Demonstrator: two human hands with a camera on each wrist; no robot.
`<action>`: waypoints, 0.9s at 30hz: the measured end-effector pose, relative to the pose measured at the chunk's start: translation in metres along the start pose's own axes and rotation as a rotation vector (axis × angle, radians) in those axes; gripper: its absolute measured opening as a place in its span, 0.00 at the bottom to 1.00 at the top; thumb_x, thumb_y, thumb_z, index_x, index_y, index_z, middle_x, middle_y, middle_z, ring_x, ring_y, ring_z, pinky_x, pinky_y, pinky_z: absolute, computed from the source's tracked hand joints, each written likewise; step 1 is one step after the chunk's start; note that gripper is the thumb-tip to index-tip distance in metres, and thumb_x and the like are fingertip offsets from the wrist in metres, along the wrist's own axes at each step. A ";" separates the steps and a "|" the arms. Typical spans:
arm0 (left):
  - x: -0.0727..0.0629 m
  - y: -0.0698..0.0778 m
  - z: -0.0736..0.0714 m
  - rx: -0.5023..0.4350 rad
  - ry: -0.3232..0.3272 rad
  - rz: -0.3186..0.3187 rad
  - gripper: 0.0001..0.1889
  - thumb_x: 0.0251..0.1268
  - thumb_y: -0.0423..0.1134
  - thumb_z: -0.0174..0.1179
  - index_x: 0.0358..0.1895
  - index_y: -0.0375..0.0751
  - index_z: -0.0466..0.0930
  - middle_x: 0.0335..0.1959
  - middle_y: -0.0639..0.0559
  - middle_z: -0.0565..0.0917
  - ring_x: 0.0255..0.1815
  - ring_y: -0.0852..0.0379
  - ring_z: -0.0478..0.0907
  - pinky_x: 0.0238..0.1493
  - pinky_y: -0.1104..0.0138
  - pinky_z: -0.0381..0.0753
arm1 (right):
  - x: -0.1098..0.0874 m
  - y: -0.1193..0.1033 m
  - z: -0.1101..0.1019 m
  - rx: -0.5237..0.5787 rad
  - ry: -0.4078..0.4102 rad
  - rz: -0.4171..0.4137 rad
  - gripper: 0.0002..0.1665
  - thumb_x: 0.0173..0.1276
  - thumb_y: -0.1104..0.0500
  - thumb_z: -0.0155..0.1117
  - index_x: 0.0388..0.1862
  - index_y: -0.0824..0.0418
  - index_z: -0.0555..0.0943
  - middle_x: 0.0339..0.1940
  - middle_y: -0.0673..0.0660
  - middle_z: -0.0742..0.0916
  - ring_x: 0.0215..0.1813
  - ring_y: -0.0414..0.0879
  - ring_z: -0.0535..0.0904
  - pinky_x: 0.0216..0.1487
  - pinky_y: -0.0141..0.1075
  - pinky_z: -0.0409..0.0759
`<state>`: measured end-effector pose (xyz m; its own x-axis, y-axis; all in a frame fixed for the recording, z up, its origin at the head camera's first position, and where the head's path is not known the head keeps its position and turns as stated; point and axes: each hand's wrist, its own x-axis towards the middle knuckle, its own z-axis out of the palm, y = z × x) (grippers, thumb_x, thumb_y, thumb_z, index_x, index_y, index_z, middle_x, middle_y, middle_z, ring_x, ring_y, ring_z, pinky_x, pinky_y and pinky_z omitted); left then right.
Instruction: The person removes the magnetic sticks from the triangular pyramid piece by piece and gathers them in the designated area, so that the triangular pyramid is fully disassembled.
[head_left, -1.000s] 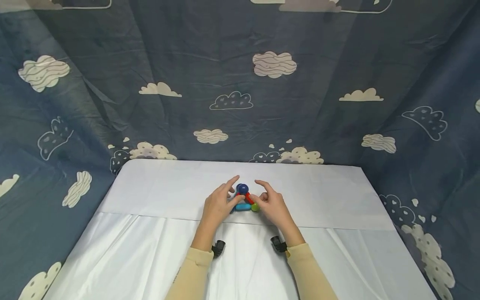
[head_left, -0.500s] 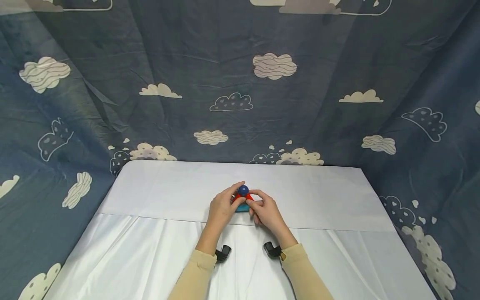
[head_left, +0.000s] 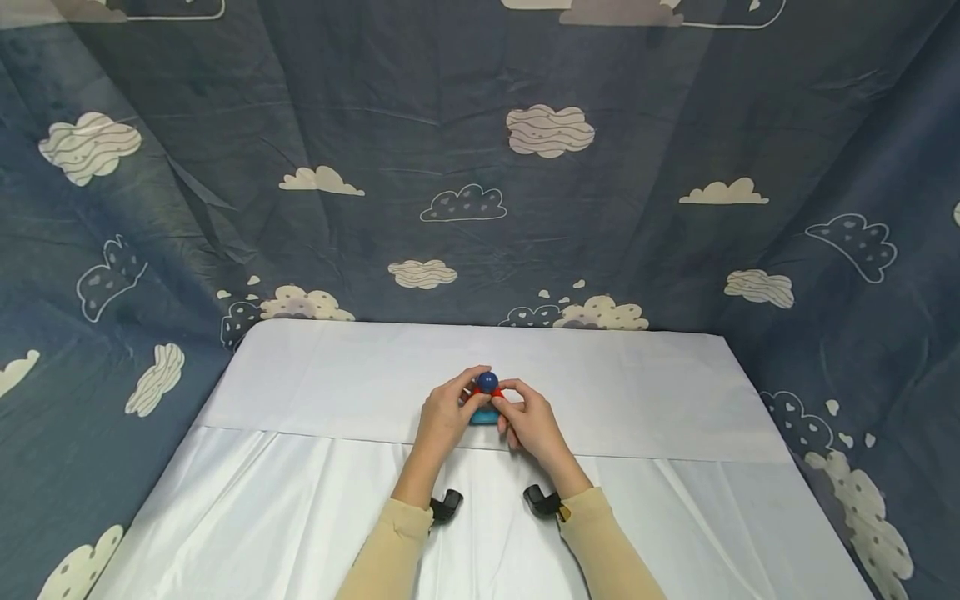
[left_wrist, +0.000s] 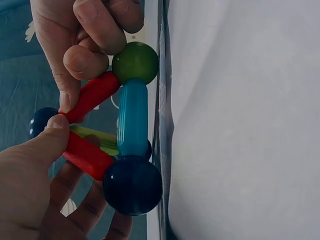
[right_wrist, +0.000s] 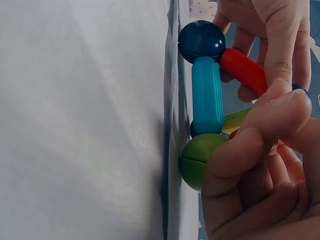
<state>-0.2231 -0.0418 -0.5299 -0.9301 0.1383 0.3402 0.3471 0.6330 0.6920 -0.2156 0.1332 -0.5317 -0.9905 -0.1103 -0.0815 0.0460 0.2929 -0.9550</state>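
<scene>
Over white cloth (head_left: 615,400), left fingers (left_wrist: 56,131) pinch one red rod (left_wrist: 90,156) — right fingers (right_wrist: 292,110) another rod (left_wrist: 96,96) — beside a blue ball (head_left: 487,382).

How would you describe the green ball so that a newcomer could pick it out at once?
At the white table, find the toy between the left hand and the right hand. In the left wrist view, follow its blue rod up to the end nearest the right hand. The green ball sits there: the only green one, as its neighbouring balls are dark blue.
</scene>
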 end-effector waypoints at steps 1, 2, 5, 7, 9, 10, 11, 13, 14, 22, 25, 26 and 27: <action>0.000 0.000 0.000 -0.007 -0.003 -0.007 0.23 0.70 0.49 0.69 0.67 0.61 0.82 0.41 0.55 0.91 0.38 0.56 0.86 0.36 0.68 0.78 | 0.000 0.000 0.000 -0.002 0.000 0.000 0.16 0.82 0.55 0.62 0.64 0.55 0.79 0.15 0.51 0.82 0.09 0.39 0.69 0.15 0.31 0.68; 0.000 0.000 0.000 -0.014 -0.006 -0.014 0.23 0.70 0.49 0.69 0.67 0.61 0.82 0.41 0.55 0.91 0.38 0.57 0.86 0.36 0.68 0.78 | 0.000 0.000 0.000 -0.003 0.000 -0.001 0.16 0.82 0.55 0.63 0.64 0.55 0.79 0.15 0.50 0.82 0.09 0.39 0.69 0.15 0.31 0.68; 0.000 0.001 0.001 -0.032 -0.016 -0.034 0.23 0.70 0.49 0.69 0.67 0.62 0.81 0.42 0.55 0.91 0.38 0.57 0.85 0.37 0.68 0.77 | 0.000 0.000 0.000 -0.006 0.001 -0.002 0.16 0.82 0.55 0.62 0.64 0.55 0.79 0.15 0.51 0.83 0.09 0.40 0.70 0.15 0.31 0.68; 0.000 0.002 0.001 -0.041 -0.022 -0.044 0.23 0.71 0.49 0.68 0.67 0.62 0.81 0.42 0.54 0.91 0.39 0.57 0.85 0.37 0.68 0.78 | 0.000 0.000 0.000 -0.005 0.001 -0.003 0.16 0.82 0.55 0.63 0.64 0.55 0.79 0.15 0.51 0.83 0.10 0.41 0.70 0.15 0.31 0.68; 0.000 0.002 0.000 -0.056 -0.028 -0.054 0.23 0.71 0.48 0.68 0.68 0.62 0.81 0.43 0.54 0.91 0.40 0.56 0.86 0.39 0.67 0.78 | 0.000 -0.001 0.000 -0.002 0.002 0.000 0.15 0.82 0.55 0.62 0.63 0.55 0.79 0.15 0.51 0.83 0.10 0.41 0.70 0.16 0.30 0.68; 0.000 0.002 0.000 -0.063 -0.031 -0.059 0.23 0.71 0.48 0.68 0.68 0.62 0.81 0.43 0.54 0.91 0.40 0.56 0.86 0.39 0.66 0.79 | 0.000 0.000 0.000 -0.003 0.003 0.001 0.15 0.82 0.55 0.63 0.63 0.55 0.79 0.15 0.51 0.83 0.10 0.41 0.71 0.16 0.30 0.68; 0.000 0.002 0.000 -0.072 -0.033 -0.064 0.23 0.71 0.48 0.68 0.68 0.62 0.81 0.43 0.53 0.91 0.40 0.55 0.86 0.40 0.65 0.80 | 0.000 0.000 0.000 -0.003 0.003 0.000 0.15 0.82 0.55 0.63 0.63 0.55 0.79 0.15 0.51 0.83 0.10 0.41 0.71 0.16 0.30 0.69; 0.000 0.002 0.000 -0.093 -0.032 -0.078 0.23 0.72 0.48 0.67 0.68 0.61 0.81 0.44 0.53 0.91 0.41 0.55 0.86 0.42 0.64 0.81 | 0.000 0.000 0.000 0.001 0.004 0.001 0.15 0.81 0.56 0.63 0.63 0.55 0.79 0.15 0.50 0.83 0.10 0.41 0.71 0.16 0.30 0.69; 0.000 0.001 0.000 -0.107 -0.030 -0.090 0.22 0.73 0.49 0.67 0.68 0.62 0.81 0.44 0.53 0.91 0.42 0.55 0.86 0.42 0.63 0.82 | 0.000 0.000 0.000 0.002 0.005 0.002 0.15 0.81 0.56 0.63 0.63 0.55 0.79 0.15 0.50 0.83 0.10 0.41 0.71 0.16 0.30 0.69; 0.002 -0.006 -0.002 -0.172 0.013 -0.144 0.23 0.75 0.46 0.67 0.70 0.60 0.78 0.44 0.51 0.91 0.42 0.55 0.87 0.45 0.59 0.84 | 0.000 0.000 -0.003 0.013 0.007 0.006 0.16 0.79 0.57 0.66 0.62 0.55 0.80 0.16 0.50 0.83 0.11 0.41 0.70 0.17 0.31 0.71; 0.002 -0.006 -0.005 -0.176 0.043 -0.174 0.23 0.75 0.44 0.67 0.70 0.56 0.78 0.45 0.50 0.90 0.44 0.53 0.87 0.47 0.55 0.86 | 0.001 0.000 -0.006 0.009 0.015 0.000 0.16 0.78 0.56 0.68 0.61 0.55 0.81 0.15 0.51 0.83 0.11 0.41 0.69 0.16 0.31 0.70; 0.002 -0.006 -0.006 -0.175 0.055 -0.188 0.23 0.75 0.44 0.67 0.70 0.55 0.78 0.45 0.49 0.90 0.44 0.52 0.87 0.48 0.55 0.86 | 0.001 0.000 -0.007 0.001 0.019 -0.008 0.16 0.77 0.56 0.69 0.60 0.55 0.82 0.16 0.53 0.83 0.11 0.41 0.69 0.16 0.31 0.69; 0.003 -0.006 -0.007 -0.182 0.063 -0.206 0.22 0.75 0.43 0.67 0.69 0.54 0.78 0.45 0.49 0.90 0.44 0.52 0.86 0.48 0.55 0.86 | 0.001 0.000 -0.008 -0.008 0.023 -0.013 0.15 0.77 0.56 0.69 0.59 0.55 0.82 0.16 0.55 0.83 0.11 0.41 0.69 0.16 0.31 0.69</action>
<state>-0.2268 -0.0507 -0.5287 -0.9759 -0.0306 0.2159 0.1729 0.4950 0.8515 -0.2174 0.1410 -0.5290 -0.9938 -0.0921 -0.0625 0.0323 0.2988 -0.9538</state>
